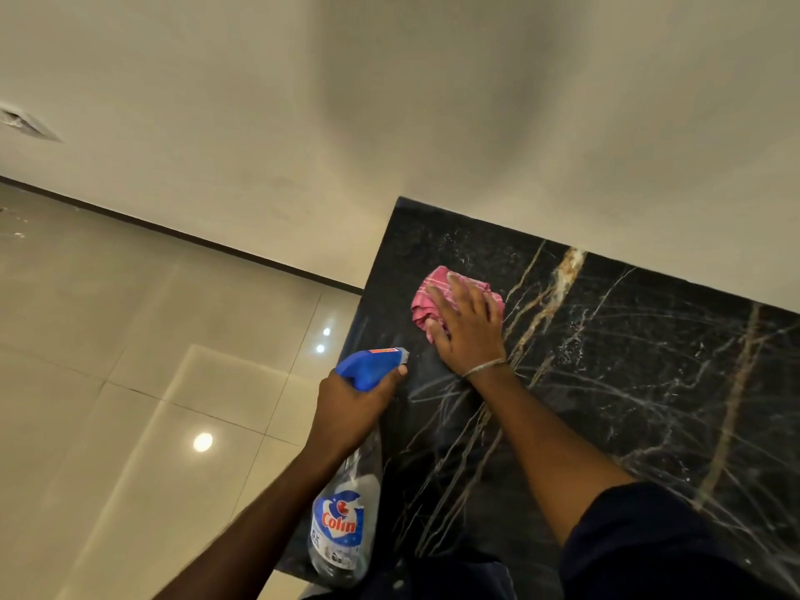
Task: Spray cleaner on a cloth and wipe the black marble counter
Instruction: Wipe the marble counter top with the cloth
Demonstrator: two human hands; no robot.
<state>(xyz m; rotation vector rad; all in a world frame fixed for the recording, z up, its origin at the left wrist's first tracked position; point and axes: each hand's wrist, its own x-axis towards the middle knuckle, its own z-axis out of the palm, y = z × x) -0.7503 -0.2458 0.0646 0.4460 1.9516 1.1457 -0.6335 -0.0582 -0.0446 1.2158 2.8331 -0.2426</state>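
The black marble counter (606,374) with gold and white veins fills the right half of the view, up against a pale wall. A crumpled pink cloth (426,298) lies near the counter's far left corner. My right hand (465,326) presses flat on the cloth, fingers spread, a thin bracelet at the wrist. My left hand (350,409) grips the neck of a clear spray bottle (342,526) with a blue trigger head (372,365). The nozzle points toward the cloth, just short of it, above the counter's left edge.
Glossy beige floor tiles (151,404) lie to the left of the counter and reflect ceiling lights. A dark skirting strip (182,231) runs along the foot of the cream wall (389,101). The counter's left edge drops straight to the floor.
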